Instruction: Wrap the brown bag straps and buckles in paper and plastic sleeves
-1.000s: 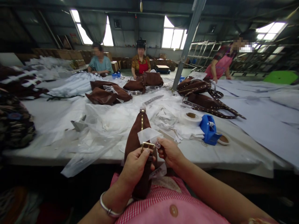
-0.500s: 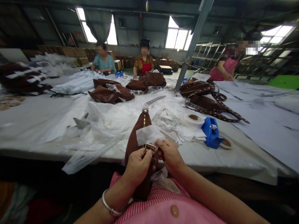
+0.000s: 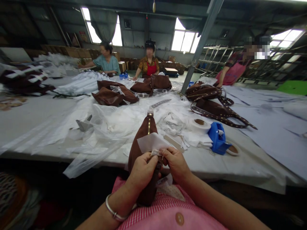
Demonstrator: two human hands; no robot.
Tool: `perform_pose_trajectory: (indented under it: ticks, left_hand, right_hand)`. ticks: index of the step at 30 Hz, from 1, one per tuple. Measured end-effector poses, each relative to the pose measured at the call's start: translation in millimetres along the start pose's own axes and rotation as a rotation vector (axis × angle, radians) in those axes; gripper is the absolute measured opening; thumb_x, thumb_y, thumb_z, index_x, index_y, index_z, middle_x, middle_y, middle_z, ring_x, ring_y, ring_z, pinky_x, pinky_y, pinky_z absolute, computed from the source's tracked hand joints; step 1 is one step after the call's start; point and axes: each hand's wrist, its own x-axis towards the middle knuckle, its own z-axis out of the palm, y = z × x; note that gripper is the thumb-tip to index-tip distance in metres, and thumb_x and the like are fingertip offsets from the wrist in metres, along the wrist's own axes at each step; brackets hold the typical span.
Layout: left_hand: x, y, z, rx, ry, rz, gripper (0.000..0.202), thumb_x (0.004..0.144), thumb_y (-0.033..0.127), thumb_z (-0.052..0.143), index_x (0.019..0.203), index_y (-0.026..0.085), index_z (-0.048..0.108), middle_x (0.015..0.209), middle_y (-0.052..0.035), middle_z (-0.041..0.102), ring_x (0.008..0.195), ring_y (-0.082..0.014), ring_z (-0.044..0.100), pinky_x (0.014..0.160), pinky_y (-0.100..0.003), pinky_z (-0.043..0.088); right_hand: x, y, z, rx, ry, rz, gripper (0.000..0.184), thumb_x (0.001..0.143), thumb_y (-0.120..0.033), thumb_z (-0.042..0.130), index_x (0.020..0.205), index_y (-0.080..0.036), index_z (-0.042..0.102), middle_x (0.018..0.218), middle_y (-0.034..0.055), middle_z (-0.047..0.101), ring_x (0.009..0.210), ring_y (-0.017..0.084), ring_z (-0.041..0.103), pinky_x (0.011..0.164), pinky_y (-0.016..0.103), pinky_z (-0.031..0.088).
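A brown handbag (image 3: 139,138) with a gold zip leans from the table edge toward my lap. My left hand (image 3: 142,171) is closed round its brown strap (image 3: 147,193), thumb on top near the buckle. At the buckle, my right hand (image 3: 177,163) pinches the edge of a thin white wrapping sheet (image 3: 150,142), its fingertips almost meeting my left thumb. The sheet lies across the bag's front and its near edge is folded over the buckle, which is mostly hidden.
A blue tape dispenser (image 3: 217,139) and white tape roll (image 3: 200,125) stand to the right. Crumpled clear plastic (image 3: 105,134) spreads left. More brown bags (image 3: 111,94) and studded straps (image 3: 230,119) lie farther back, near a metal post (image 3: 200,44). Several co-workers are around the table.
The white sheet's edge has come down over the metal buckle, which showed bare before. My hands stay close together. The co-worker at right leans toward the bags; one at left stretches an arm sideways.
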Motion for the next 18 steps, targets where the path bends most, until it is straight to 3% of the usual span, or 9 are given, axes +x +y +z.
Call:
perform_pose_trajectory:
  ticks: [3,6,10,11,13,16,18]
  left_hand:
    - [-0.3,0.5,-2.0,-0.159,-0.072,0.008,0.043,0.082,0.046,0.066,0.106,0.011,0.060,0.074,-0.0053,0.066,0.052,-0.0129,0.058,0.050,-0.023,0.047]
    - [-1.9,2.2,-3.6,-0.163,-0.049,-0.013,0.041,0.079,0.045,0.067,0.099,0.010,0.061,0.069,-0.0051,0.064,0.052,-0.0125,0.057,0.049,-0.021,0.046]
    - [-0.8,2.9,-5.4,-0.108,0.063,0.007,0.035,0.077,0.044,0.068,0.089,0.012,0.061,0.067,-0.0031,0.062,0.056,-0.0142,0.058,0.051,-0.022,0.047]
    - [0.2,2.6,-5.7,-0.102,0.075,0.003,0.035,0.077,0.044,0.067,0.089,0.012,0.061,0.067,-0.0025,0.062,0.056,-0.0142,0.058,0.051,-0.022,0.046]
    - [2.1,2.0,-6.4,-0.089,0.084,-0.008,0.036,0.076,0.046,0.067,0.090,0.012,0.062,0.067,-0.0019,0.062,0.056,-0.0145,0.058,0.051,-0.022,0.046]
    - [3.4,1.3,-8.1,-0.039,0.049,0.042,0.037,0.077,0.049,0.068,0.089,0.014,0.063,0.073,-0.0036,0.066,0.064,-0.0172,0.061,0.059,-0.025,0.050]
    - [6.3,0.3,-11.1,0.018,0.041,0.081,0.038,0.077,0.053,0.070,0.085,0.016,0.065,0.083,-0.0054,0.070,0.078,-0.0224,0.066,0.070,-0.029,0.055]
  right_hand:
    - [-0.6,1.1,-3.5,-0.061,-0.035,-0.014,0.044,0.082,-0.055,0.070,0.070,-0.014,0.060,0.056,-0.0001,0.051,0.051,0.009,0.042,0.049,0.023,0.032]
    - [0.0,4.6,-5.5,-0.131,-0.057,-0.015,0.049,0.084,-0.060,0.065,0.068,-0.014,0.057,0.055,0.0004,0.049,0.051,0.010,0.041,0.049,0.024,0.031]
    - [-1.5,10.6,-11.5,-0.227,-0.020,-0.129,0.040,0.086,-0.052,0.065,0.101,-0.015,0.066,0.070,0.0022,0.057,0.058,0.012,0.048,0.053,0.025,0.037]
    - [-2.7,10.5,-13.9,-0.290,0.030,-0.216,0.039,0.088,-0.047,0.065,0.110,-0.016,0.063,0.077,0.0031,0.060,0.062,0.013,0.050,0.055,0.026,0.040]
    - [-6.2,5.8,-18.4,-0.496,0.107,-0.475,0.028,0.090,-0.036,0.064,0.112,-0.018,0.060,0.086,0.0044,0.061,0.069,0.014,0.054,0.063,0.027,0.045]
    - [-12.2,-8.6,-19.6,-0.867,0.014,-0.887,0.013,0.092,-0.022,0.057,0.104,-0.019,0.062,0.091,0.0070,0.062,0.082,0.018,0.058,0.076,0.031,0.047]
    - [-11.3,-13.1,-15.6,-1.054,-0.038,-1.062,0.016,0.093,-0.020,0.051,0.101,-0.019,0.065,0.092,0.0084,0.065,0.083,0.020,0.059,0.075,0.033,0.047]
